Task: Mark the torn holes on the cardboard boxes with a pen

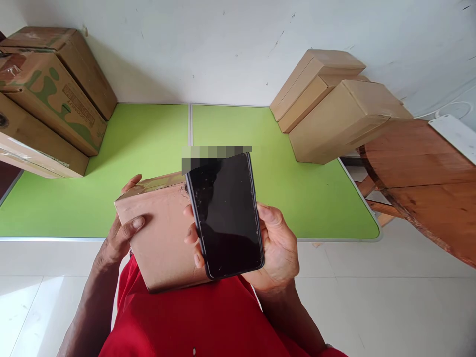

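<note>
My left hand [124,233] grips a brown cardboard box [163,238] by its left side, thumb on the near face and fingers behind. The box is tilted, held close to my body at the table's front edge, with tape along its top. In my right hand [278,248] is a smartphone [228,218] with a dark, reflective screen facing me. Its thumb lies along the right edge and its fingertips wrap round the left edge. The phone covers the right part of the box. A pixelated patch hides the phone's upper end.
Several cardboard boxes [55,99] stand at the left of the green table [230,129], one with green print. More boxes [334,119] lean together at the back right. A brown wooden table [427,183] with a white power strip [453,136] is at the right. A white wall rises behind.
</note>
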The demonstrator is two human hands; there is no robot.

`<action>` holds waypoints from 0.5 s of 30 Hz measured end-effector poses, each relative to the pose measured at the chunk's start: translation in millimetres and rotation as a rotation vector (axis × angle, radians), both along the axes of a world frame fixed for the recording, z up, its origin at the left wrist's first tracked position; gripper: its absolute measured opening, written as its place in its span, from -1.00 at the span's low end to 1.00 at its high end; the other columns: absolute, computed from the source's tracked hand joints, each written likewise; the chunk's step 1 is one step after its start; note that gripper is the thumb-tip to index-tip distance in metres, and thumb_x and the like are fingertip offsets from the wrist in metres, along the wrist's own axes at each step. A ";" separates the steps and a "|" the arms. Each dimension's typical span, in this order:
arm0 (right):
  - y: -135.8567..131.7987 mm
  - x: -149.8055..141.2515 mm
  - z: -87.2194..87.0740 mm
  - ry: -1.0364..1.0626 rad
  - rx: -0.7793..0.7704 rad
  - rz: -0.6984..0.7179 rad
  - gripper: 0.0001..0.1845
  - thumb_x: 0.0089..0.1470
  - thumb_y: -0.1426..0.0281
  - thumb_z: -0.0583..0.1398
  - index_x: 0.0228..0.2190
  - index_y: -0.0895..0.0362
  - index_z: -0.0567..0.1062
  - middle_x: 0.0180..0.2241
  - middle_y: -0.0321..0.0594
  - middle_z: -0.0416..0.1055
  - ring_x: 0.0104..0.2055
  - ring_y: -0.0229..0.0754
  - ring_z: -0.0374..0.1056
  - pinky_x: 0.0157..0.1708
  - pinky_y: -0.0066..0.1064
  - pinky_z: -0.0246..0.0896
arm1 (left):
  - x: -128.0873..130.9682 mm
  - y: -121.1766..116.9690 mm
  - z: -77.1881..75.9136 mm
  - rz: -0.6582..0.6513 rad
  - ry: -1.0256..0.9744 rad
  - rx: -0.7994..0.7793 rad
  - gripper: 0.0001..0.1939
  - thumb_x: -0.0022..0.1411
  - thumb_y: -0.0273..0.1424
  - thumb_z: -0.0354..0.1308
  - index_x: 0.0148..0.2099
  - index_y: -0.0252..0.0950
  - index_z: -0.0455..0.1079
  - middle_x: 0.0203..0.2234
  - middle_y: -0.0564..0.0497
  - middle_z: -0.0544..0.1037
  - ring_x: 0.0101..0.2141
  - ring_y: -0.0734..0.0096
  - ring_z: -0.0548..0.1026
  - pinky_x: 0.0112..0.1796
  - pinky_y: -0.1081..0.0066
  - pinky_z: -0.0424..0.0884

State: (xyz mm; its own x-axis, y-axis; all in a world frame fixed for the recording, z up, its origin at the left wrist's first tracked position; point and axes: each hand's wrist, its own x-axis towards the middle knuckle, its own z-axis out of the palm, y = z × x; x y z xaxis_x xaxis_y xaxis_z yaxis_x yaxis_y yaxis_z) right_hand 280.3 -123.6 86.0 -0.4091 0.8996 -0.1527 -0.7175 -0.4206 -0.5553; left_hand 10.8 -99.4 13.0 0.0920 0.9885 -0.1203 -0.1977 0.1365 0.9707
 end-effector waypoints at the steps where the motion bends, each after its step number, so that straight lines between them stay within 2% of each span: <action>1: 0.1 2.8 0.4 0.022 0.023 -0.007 -0.45 0.32 -0.10 0.18 -0.03 0.03 0.73 0.03 0.01 0.76 -0.09 0.18 0.71 -0.26 -0.01 0.68 | 0.1 0.4 0.0 -0.004 -0.001 0.011 0.07 0.19 -0.01 0.49 0.64 0.05 0.15 0.41 -0.12 0.53 0.40 -0.35 0.47 0.27 -0.12 0.57; 4: 1.6 11.8 0.3 0.059 0.063 -0.102 -0.48 0.44 -0.02 0.16 0.07 0.03 0.73 0.15 -0.01 0.73 -0.06 0.06 0.71 -0.23 -0.17 0.67 | 0.6 1.5 -0.8 -0.019 -0.007 0.034 0.06 0.18 -0.01 0.50 0.62 0.06 0.18 0.39 -0.11 0.56 0.39 -0.33 0.51 0.25 -0.11 0.60; 9: 6.8 23.5 -5.9 0.022 0.025 -0.224 -0.46 0.52 -0.08 0.14 0.04 -0.01 0.75 0.11 -0.10 0.76 -0.08 -0.03 0.72 -0.22 -0.25 0.71 | 0.2 3.9 -3.9 0.032 0.010 0.070 0.14 0.07 0.00 0.57 0.61 -0.02 0.26 0.30 -0.15 0.63 0.27 -0.30 0.62 0.11 -0.02 0.70; 12: 14.6 30.3 -18.2 -0.022 0.020 -0.260 -0.50 0.48 -0.08 0.22 0.04 0.00 0.76 0.08 -0.13 0.77 -0.06 -0.01 0.73 -0.21 -0.24 0.74 | 2.3 5.2 -3.6 0.041 -0.001 0.092 0.09 0.06 -0.02 0.58 0.58 -0.02 0.32 0.28 -0.16 0.64 0.25 -0.29 0.64 0.08 -0.01 0.72; 15: 28.9 39.5 -40.7 -0.133 -0.062 -0.281 -0.56 0.42 -0.01 0.31 0.04 0.03 0.76 0.05 -0.14 0.79 -0.08 0.02 0.76 -0.20 -0.19 0.77 | 6.1 5.3 -0.6 0.034 -0.023 0.126 0.06 0.08 -0.02 0.59 0.57 -0.01 0.35 0.27 -0.16 0.66 0.22 -0.30 0.67 0.05 -0.03 0.74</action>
